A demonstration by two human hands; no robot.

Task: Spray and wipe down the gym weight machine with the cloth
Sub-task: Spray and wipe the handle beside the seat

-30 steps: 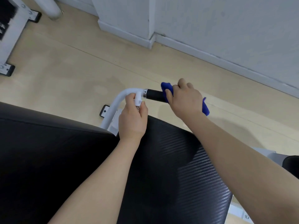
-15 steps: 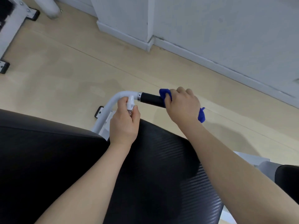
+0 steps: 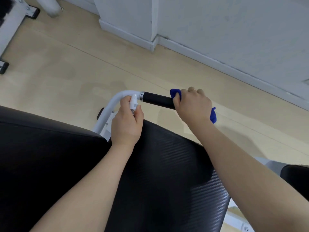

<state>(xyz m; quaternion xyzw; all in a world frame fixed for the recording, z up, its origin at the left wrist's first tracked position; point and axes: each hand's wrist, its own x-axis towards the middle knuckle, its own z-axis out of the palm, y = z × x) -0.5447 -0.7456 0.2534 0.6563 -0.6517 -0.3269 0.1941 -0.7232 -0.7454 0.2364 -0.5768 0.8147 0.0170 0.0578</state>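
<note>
The gym weight machine's black handle grip (image 3: 158,100) juts out past the dark padded seat (image 3: 167,173), at the end of a white curved tube (image 3: 115,102), above the pale wooden floor (image 3: 66,77). Wiping this grip looks like the step in hand. To do it well, the cloth should probably wrap the full round of the grip and travel its whole length, from the free end to the metal collar, with a twist so the underside gets cleaned too.

The right hand (image 3: 192,106) is curled tight round the far end of the grip, with the blue cloth (image 3: 175,94) clamped between palm and grip; a tail of cloth hangs out behind the wrist. The left hand (image 3: 127,124) holds a small white spray bottle (image 3: 134,102) in curled fingers just beside the collar, its nozzle upward.
</note>
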